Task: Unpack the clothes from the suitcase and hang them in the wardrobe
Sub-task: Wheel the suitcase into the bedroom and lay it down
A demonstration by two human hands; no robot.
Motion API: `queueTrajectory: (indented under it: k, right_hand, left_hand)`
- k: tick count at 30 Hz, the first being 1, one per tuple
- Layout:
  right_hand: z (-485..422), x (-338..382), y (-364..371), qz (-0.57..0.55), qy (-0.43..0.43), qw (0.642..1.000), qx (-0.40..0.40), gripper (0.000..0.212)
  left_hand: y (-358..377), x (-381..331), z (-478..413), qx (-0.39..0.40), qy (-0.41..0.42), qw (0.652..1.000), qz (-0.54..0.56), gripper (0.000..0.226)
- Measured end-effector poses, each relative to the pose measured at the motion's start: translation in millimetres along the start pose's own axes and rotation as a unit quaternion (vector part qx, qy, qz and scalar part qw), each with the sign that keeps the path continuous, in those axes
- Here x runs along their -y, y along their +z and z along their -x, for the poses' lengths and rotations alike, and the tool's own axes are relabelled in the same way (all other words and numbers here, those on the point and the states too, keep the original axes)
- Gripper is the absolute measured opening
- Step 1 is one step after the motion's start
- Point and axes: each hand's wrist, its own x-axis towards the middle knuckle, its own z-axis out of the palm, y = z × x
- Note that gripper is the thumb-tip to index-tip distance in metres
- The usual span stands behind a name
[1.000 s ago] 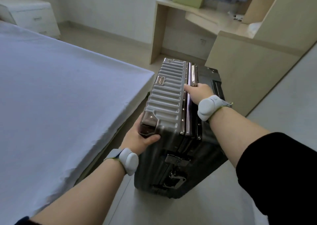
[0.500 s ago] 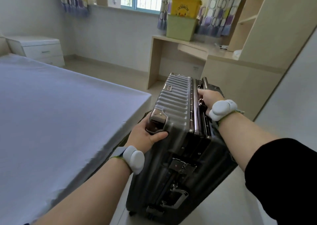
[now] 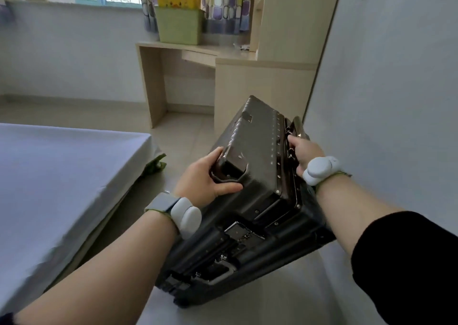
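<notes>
Both the left hand (image 3: 205,181) and the right hand (image 3: 301,151) gripped the suitcase (image 3: 257,151), a dark, ridged hard shell with riveted metal edging, tilted over the tiled floor (image 3: 183,136) beside the smooth-sheeted bed (image 3: 62,176). Left fingers and thumb curled round its rounded near corner; right fingers wrapped the slim top handle (image 3: 296,125).

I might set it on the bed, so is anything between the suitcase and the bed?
Nothing visible does. The left hand and right hand grip the tilted suitcase; only bare floor separates it from the bed. Something green lies at the bed's corner, farther off.
</notes>
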Motion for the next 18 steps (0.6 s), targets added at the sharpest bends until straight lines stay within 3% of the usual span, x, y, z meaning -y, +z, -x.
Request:
queueTrajectory:
  k: [3,6,12,18]
  right_hand:
    - [5.0,-15.7,-38.1,-0.053,0.000,0.997,-0.054,0.041]
    - [27.7,-19.3,-54.6,-0.101,0.017,0.993,-0.063,0.020]
    - [22.3,-49.8,-80.3,-0.151,0.006,0.984,-0.089,0.033]
    - [12.6,-126.7,-84.8,-0.148,0.077,0.983,-0.069,0.032]
  left_hand:
    - [36.0,-10.8,-7.8,0.029,0.014,0.999,-0.011,0.099]
    - [60.1,-19.4,-3.1,0.033,0.023,0.998,-0.045,0.106]
    - [95.9,-22.3,-1.4,0.034,0.047,0.993,-0.102,0.106]
    - [131.5,5.5,12.0,0.085,0.059,0.978,-0.179,0.112]
